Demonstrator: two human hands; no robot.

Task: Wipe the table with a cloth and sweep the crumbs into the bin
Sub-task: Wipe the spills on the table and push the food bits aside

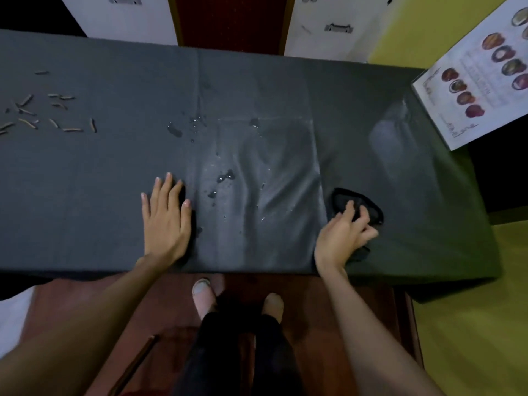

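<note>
A dark grey table fills the middle of the view. Near its front edge on the right, my right hand presses on a black cloth, fingers curled over it. Flat on the table to the left rests my left hand, fingers apart and holding nothing. Between my hands the surface is wet, with streaks and water drops. Several brown crumbs lie scattered at the far left of the table. No bin is in view.
A printed menu sheet with food pictures lies beyond the table's right end. White cabinets stand behind the table. My feet are on a dark red floor below the front edge.
</note>
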